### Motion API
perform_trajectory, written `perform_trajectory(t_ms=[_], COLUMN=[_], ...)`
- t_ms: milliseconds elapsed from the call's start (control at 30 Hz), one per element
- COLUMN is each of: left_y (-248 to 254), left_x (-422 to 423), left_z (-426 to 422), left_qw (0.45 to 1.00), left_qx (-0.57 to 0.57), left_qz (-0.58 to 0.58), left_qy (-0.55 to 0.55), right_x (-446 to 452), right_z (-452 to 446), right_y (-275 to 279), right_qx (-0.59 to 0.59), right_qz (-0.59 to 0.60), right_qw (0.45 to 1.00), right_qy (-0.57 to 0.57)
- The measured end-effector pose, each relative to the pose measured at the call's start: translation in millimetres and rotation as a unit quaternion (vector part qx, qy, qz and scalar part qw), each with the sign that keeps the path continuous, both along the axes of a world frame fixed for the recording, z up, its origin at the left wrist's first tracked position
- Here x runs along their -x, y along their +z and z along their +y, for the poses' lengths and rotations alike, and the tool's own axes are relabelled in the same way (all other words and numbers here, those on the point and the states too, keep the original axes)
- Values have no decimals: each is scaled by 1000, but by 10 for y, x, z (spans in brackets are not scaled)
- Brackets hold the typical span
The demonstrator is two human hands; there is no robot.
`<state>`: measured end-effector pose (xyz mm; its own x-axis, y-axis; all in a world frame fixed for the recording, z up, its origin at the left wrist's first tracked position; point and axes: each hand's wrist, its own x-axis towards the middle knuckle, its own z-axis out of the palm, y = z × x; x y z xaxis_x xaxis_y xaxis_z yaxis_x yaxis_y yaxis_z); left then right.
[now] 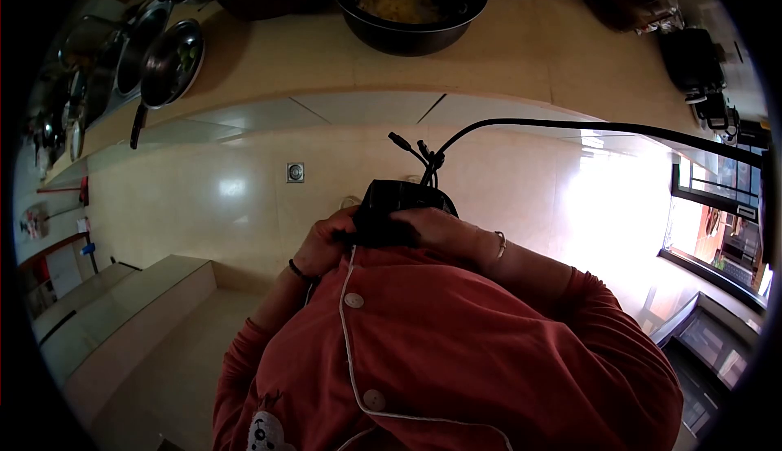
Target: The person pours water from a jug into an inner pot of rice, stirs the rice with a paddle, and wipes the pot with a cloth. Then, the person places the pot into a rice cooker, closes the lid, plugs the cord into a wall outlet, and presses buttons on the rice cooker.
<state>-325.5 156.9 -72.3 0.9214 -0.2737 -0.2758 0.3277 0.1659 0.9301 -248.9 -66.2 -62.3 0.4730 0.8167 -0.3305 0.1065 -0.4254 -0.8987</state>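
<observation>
"While both hands meet at the waist, can you read anything on the black pouch [397,197]?"

"No, its surface is too dark for me to make out any writing."

"Where does it sit in the grip?"

"Between the hands, against the front of the red shirt [440,329], its top showing beyond the fingers. A black cable [570,124] and short plugs [400,140] rise from behind it."

"And the hands?"

"The left hand [332,229] curls closed on its left side, wrist bent inward. The right hand [437,231] lies across its right side, forearm angled in; its fingertips are lost in shadow, so I can't tell how tightly it grips."
</observation>
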Motion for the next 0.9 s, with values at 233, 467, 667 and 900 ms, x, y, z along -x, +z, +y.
perform_trajectory(t_ms=[233, 467, 667, 900], left_y=[129, 98, 157, 239], left_x=[-57, 10, 5, -51], left_z=[-80, -70, -100, -140], left_qw=[998, 1000, 998, 999], left_qx=[38, 21, 25, 33], left_qz=[-51, 1, -55, -37], left_qy=[-26, 6, 7, -1], right_x=[-121, -79, -106, -41], right_z=[225, 119, 227, 346], right_y=[247, 231, 366, 302], right_qx=[188, 164, 259, 255], right_qz=[-23, -80, -164, -364], right_qw=[977, 983, 952, 895], right_qy=[102, 1, 13, 34])
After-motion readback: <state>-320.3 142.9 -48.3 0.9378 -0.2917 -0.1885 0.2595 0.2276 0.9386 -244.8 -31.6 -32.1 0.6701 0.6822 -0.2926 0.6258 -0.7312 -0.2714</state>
